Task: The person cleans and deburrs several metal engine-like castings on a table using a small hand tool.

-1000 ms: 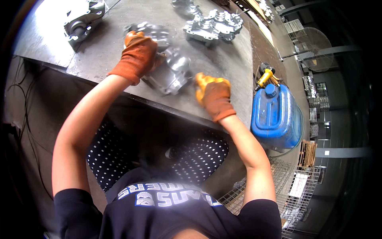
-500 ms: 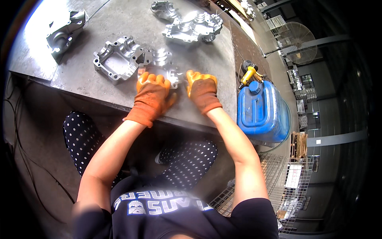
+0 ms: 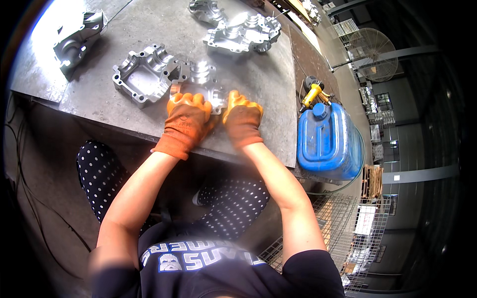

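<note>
A silvery metal casting (image 3: pixel 201 74) with rounded hollows lies near the front edge of the grey table (image 3: pixel 271 116). My left hand (image 3: pixel 186 119), in an orange-coated glove, has its fingers curled over the near side of this casting. Close by its right end is my right hand (image 3: pixel 243 119), gloved alike, with the fingers bent into a closed grip. Whatever those fingers hold, if anything, is hidden. Just left of the gripped casting, and seemingly touching it, rests an open box-shaped casting (image 3: pixel 141 97).
More castings lie at the far left (image 3: pixel 77 44) and at the back (image 3: pixel 241 37) of the table. Off its right edge stand a blue jerrycan (image 3: pixel 325 144) and a yellow power tool (image 3: pixel 312 94). A wire mesh cage (image 3: pixel 333 213) is at the lower right.
My right hand has moved left and slightly nearer to me, closing in on the casting's right end. My left hand keeps its grip.
</note>
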`<state>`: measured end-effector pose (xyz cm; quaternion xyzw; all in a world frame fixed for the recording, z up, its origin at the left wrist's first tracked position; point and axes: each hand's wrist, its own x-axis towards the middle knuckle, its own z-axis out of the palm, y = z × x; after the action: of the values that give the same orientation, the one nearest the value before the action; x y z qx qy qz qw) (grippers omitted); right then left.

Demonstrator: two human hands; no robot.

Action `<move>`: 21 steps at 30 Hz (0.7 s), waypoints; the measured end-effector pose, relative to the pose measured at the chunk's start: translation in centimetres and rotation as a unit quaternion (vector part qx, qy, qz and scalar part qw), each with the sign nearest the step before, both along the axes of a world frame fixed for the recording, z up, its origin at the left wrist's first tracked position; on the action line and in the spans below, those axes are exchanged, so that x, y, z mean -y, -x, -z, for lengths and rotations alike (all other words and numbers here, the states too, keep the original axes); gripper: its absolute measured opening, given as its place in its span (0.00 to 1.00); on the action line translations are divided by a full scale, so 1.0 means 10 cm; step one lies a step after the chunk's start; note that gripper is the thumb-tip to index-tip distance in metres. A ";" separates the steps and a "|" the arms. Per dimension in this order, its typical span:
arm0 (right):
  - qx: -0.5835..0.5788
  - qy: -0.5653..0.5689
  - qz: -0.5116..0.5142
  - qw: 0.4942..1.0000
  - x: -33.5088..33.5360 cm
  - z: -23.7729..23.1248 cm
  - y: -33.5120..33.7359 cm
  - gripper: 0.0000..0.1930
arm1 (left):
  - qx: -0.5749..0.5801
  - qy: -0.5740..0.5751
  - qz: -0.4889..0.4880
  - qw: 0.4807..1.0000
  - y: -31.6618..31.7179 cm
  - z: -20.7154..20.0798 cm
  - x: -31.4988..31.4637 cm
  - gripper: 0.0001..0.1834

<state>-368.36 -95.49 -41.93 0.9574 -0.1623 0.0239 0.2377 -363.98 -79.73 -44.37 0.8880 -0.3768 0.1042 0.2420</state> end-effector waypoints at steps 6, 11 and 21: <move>0.009 -0.005 0.000 1.000 0.02 0.01 0.04 0.09 | -0.003 -0.004 0.006 1.000 0.00 -0.02 0.00 0.20; 0.010 0.014 -0.007 1.000 -0.01 0.02 0.02 0.09 | 0.003 -0.004 0.001 1.000 0.00 0.00 0.00 0.20; -0.081 0.140 -0.044 0.986 -0.18 -0.23 -0.02 0.12 | 0.025 0.060 0.026 0.998 -0.04 0.07 -0.04 0.17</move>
<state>-368.17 -93.70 -39.60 0.9197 -0.0956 -0.0208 0.3802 -363.55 -79.30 -45.06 0.8589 -0.3986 0.1424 0.2884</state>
